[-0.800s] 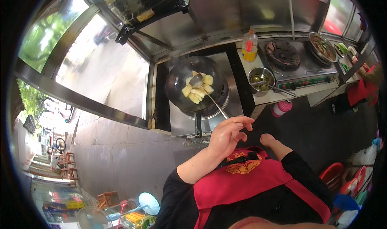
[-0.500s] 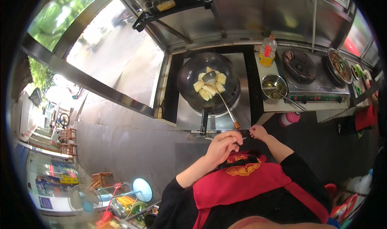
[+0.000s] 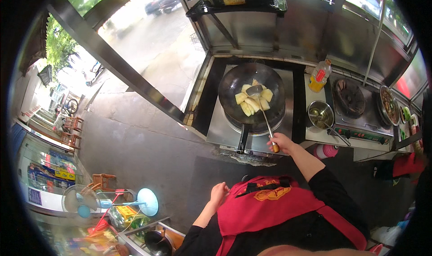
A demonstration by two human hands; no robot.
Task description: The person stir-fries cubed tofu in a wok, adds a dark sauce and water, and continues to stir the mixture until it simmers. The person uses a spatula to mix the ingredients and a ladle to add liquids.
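Metal walls [image 3: 263, 31] frame the cooking: by the apron [image 3: 265, 215], the left hand [image 3: 219, 192] has a grip I cannot read; the right hand [image 3: 281, 144] clamps its wooden end, likely the surest hold, on a stiff, light-looking ladle [image 3: 265, 116] among soft-looking chunks [image 3: 249, 106] in the wok [image 3: 229, 91].
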